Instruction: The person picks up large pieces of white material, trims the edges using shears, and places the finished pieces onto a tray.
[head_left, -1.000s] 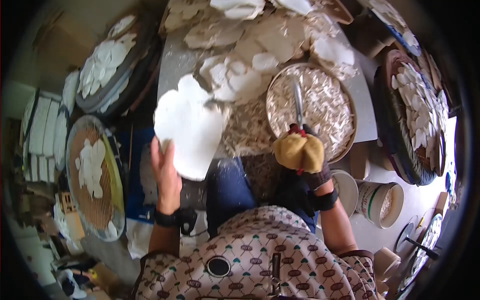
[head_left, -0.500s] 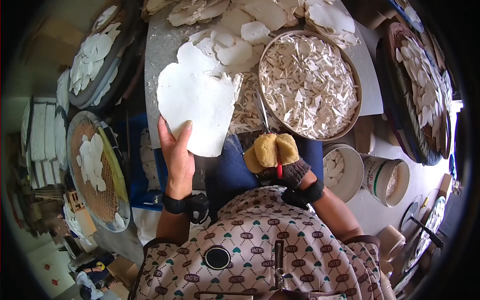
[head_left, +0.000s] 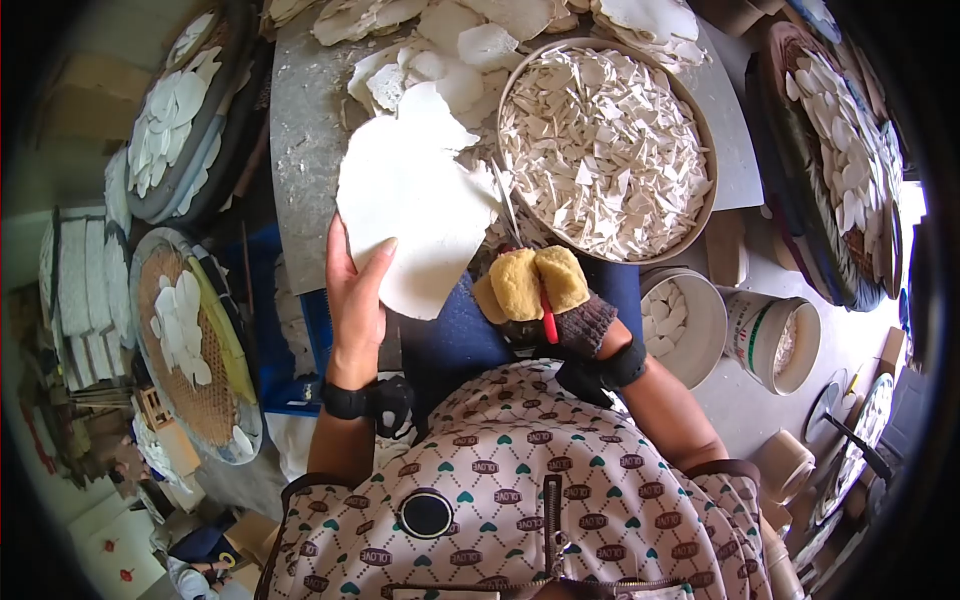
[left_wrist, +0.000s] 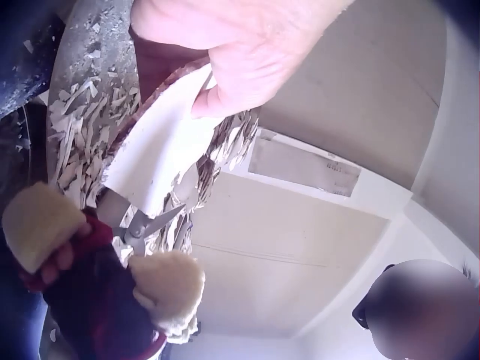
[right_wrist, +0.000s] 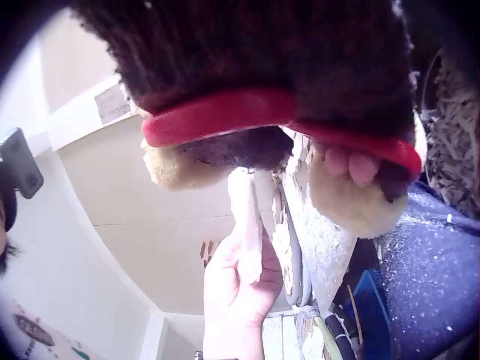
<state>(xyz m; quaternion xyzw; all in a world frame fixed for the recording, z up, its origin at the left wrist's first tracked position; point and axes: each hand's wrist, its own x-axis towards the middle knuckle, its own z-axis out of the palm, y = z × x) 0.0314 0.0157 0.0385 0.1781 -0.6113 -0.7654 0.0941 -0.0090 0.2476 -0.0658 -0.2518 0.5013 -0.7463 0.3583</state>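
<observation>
In the head view my left hand [head_left: 358, 310] pinches a flat white piece [head_left: 410, 210] with a lobed, ragged edge, thumb on its upper face. My right hand [head_left: 545, 305], in a dark knitted glove with thick yellow pads [head_left: 515, 285], grips red-handled scissors [head_left: 507, 205]. Their blades point away from me, beside the piece's right edge. The left wrist view has the scissors' blades [left_wrist: 146, 225] spread at the lower end of the white piece [left_wrist: 154, 157]. Glove and pads hide most of the handles.
A round tray [head_left: 714, 150] of white clippings stands on the grey table [head_left: 310, 130], beside stacked white pieces [head_left: 450, 85]. Two buckets [head_left: 700, 350] stand to the right below it. To the left are a woven tray [head_left: 210, 350] and a blue crate [head_left: 318, 330].
My right hand and the scissors have come from over the round tray leftward to the white piece's right edge. The left hand has shifted slightly right, still pinching the piece.
</observation>
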